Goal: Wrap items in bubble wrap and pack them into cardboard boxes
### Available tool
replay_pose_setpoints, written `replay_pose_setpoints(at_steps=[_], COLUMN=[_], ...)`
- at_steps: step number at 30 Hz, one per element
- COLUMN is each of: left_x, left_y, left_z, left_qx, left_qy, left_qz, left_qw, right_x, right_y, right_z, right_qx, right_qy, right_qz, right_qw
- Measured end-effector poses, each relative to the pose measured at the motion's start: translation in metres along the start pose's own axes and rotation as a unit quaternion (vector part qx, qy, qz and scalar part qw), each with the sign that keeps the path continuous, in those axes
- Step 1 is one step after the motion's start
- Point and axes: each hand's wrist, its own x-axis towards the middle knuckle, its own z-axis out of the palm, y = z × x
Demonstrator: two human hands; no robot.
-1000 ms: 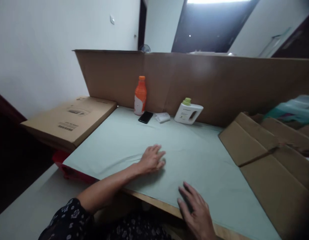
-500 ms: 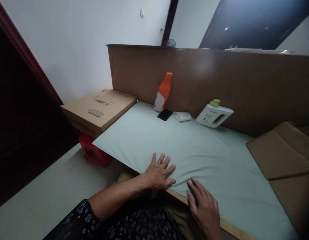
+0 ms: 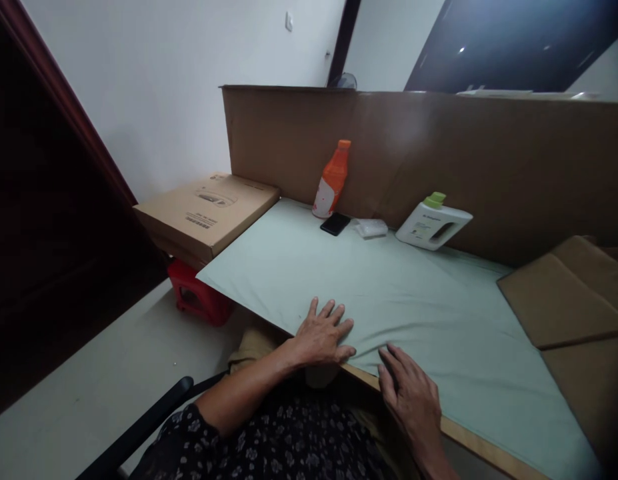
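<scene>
White walls and a dark doorway stand behind a table walled at its far edge by a tall brown cardboard sheet (image 3: 439, 153). At the near edge, the left hand (image 3: 323, 337) lies flat with fingers spread, palm down on the pale green cloth sheet (image 3: 389, 293) that covers the table. The right hand (image 3: 411, 397) rests just beside it, fingers loosely extended, fingertips on the sheet's near border where the wooden table edge (image 3: 463, 437) shows bare.

That sheet is thin, smooth and matte, with soft creases running out from the hands. It overhangs the left corner unsupported, so a hard pull toward the near edge could, I judge, drag it off. A tug could also topple the things along the far edge: an orange plastic bottle (image 3: 331, 179), a black phone (image 3: 335, 223), a small clear packet (image 3: 371, 228) and a white jug with a green cap (image 3: 433, 222).
</scene>
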Motion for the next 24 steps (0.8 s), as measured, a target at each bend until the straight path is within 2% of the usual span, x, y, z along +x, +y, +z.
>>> replay_pose_setpoints(at_steps=[12,24], left_x=[-0.002,-0.007], left_y=[0.001,0.002], left_z=[-0.003,0.003], left_qx=[0.013,0.013], left_qy=[-0.004,-0.002], left_qz=[-0.006,-0.016], left_qw=[1.000,1.000], right_x=[0.001,0.003], right_y=[-0.009,-0.018], right_z=[-0.008,-0.016], right_qx=[-0.013,0.004], right_qy=[0.003,-0.038], right_qz=[0.000,0.038], right_qw=[1.000,0.999])
